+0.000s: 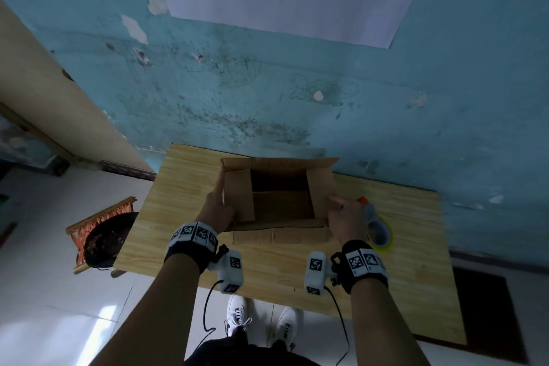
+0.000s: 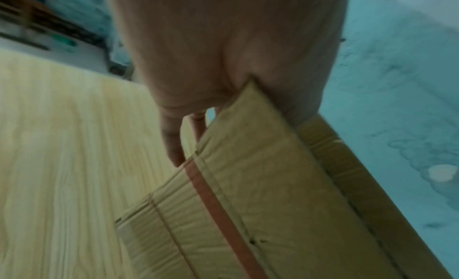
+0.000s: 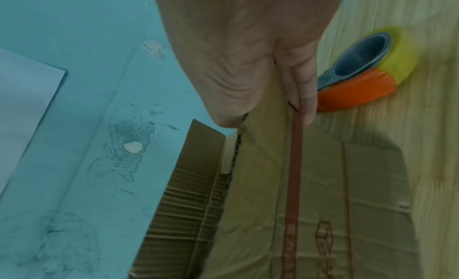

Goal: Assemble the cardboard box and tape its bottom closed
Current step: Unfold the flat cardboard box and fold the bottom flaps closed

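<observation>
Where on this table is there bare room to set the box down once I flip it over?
Bare wood lies left of the cardboard box, between the left hand and the table's left edge, and along the near edge in front of the box. The right side is crowded: the tape dispenser sits just behind the right hand.

Light wooden table point(image 1: 184, 246) stood against the far wall. Open cardboard box point(image 1: 279, 235) sat on its far middle. Tape dispenser point(image 1: 378, 229) lay just right of it.
</observation>
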Demonstrator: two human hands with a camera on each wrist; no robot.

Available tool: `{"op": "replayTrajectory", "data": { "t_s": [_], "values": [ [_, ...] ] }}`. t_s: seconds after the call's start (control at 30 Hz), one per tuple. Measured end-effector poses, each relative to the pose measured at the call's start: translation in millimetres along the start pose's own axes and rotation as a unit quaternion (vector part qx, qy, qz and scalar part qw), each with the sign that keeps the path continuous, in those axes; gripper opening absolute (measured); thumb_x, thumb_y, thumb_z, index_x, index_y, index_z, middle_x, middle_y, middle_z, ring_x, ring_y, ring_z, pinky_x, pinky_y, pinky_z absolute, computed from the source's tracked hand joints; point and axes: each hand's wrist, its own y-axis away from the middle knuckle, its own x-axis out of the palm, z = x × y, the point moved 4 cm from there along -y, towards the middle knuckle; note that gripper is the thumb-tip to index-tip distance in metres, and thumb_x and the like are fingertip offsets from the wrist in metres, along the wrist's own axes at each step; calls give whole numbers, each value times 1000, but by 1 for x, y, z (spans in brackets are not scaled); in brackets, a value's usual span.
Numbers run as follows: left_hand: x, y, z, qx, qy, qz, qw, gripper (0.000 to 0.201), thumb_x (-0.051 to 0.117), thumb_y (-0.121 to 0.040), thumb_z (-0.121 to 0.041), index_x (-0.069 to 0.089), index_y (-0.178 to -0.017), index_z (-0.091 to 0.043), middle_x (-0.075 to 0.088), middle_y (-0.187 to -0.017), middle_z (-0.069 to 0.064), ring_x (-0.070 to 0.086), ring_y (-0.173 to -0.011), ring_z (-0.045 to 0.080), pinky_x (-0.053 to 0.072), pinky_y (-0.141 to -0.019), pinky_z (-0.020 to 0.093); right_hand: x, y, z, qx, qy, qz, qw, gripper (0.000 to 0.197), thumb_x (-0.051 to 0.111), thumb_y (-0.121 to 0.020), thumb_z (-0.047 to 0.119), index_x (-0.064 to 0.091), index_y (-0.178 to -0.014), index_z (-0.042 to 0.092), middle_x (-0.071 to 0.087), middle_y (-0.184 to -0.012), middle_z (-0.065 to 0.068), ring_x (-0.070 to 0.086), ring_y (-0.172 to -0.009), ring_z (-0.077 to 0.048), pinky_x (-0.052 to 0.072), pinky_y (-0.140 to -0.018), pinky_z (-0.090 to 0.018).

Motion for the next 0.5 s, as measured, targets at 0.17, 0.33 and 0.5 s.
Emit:
{"op": "replayTrajectory", "data": {
  "t_s": [0.17,0.33,0.5],
  "values": [
    [1,7,10,-15,254,-13,967,57,69,-86,-32,58,-136,-56,56,-148,1,55,-132,31,51,-105,55,3,-1,-4,15,11,41,999,48,48,-102,13,68,-142,29,79,-98,-10,54,-56,-19,38,-49,-29],
    [3,18,14,-36,348,0,937,45,52,-89,-6,75,-123,-24,61,-138,9,56,-127,32,48,-84,33,3,-5,1,12,-24,35,999,29,52,-105,30,77,-121,29,75,-97,-2,63,-80,-24,41,-60,-29],
    [5,27,15,-37,312,-17,949,39,54,-89,-39,75,-122,-40,62,-141,-1,55,-132,24,43,-112,47,8,-5,7,8,-33,41,999,32,51,-105,31,76,-125,26,72,-97,-4,71,-94,-33,58,-83,-44]
  ]
}}
